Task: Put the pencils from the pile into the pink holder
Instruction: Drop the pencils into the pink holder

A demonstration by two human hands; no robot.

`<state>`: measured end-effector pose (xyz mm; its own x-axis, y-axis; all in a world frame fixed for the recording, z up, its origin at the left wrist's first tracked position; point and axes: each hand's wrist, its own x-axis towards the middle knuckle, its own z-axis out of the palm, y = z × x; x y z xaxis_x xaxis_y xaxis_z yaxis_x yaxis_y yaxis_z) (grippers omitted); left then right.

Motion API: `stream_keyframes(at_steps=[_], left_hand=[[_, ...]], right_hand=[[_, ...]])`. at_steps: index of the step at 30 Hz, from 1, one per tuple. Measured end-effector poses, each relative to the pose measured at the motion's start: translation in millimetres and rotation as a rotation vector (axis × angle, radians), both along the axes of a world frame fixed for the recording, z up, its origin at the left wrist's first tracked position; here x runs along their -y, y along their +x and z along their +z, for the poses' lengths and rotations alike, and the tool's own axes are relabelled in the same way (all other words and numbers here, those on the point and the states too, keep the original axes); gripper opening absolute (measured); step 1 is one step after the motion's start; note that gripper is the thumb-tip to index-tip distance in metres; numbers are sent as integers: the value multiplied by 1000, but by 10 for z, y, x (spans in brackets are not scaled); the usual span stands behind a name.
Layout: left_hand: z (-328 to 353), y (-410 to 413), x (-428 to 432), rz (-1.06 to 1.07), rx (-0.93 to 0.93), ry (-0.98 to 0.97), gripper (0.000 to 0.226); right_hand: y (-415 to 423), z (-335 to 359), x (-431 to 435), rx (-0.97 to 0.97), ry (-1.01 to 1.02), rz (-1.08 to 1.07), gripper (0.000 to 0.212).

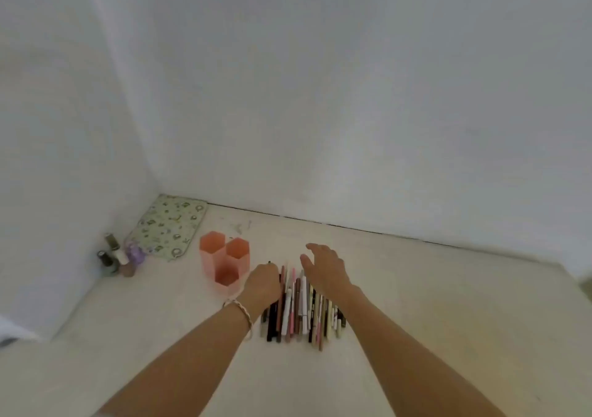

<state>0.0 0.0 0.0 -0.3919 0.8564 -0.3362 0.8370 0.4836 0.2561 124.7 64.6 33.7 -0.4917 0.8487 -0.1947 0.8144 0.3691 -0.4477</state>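
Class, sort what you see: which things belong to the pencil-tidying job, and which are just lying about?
Job: pile of mixed-colour pencils; pink plastic hexagonal holder; left hand gripping a dark pencil; right hand.
Lying about: patterned pale-green mat; small nail-polish bottles.

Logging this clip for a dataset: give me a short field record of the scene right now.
pile: pencils lying on the table
holder: pink, three cups, left of the pile, no pencils seen inside
left hand: grips a dark pencil at the pile's left edge
right hand: open, above the pile
far left: small bottles, patterned mat
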Motion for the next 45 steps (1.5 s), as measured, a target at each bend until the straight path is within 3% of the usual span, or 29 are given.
stream_keyframes(at_steps=[7, 16, 20, 26, 31, 33, 39, 45], left_hand=[[-516, 131, -100, 239, -5, -82, 33], [-596, 60, -264, 445, 40, -101, 34], [-617, 3, -243, 380, 21, -67, 22], [-342, -142, -242, 189, -93, 20, 21], [266, -601, -387, 458, 349, 389, 68], [460, -751, -393, 537, 509, 515, 72], [599, -912, -281, 558, 596, 681, 35], [628, -932, -192, 526, 697, 747, 8]], right_hand=[[-133, -364, -349, -115, -47, 54, 37], [-423, -669, -581, -199, -103, 141, 34], [-531, -706, -623, -222, -125, 146, 34], [-627, -677, -716, -235, -134, 92, 34], [-771, -683, -613, -7, -155, 47, 17], [-836, -747, -475, 113, -185, 74, 10], [-1011, -963, -161, 338, 19, 166, 28], [-1136, -1054, -13, 324, 90, 126, 14]])
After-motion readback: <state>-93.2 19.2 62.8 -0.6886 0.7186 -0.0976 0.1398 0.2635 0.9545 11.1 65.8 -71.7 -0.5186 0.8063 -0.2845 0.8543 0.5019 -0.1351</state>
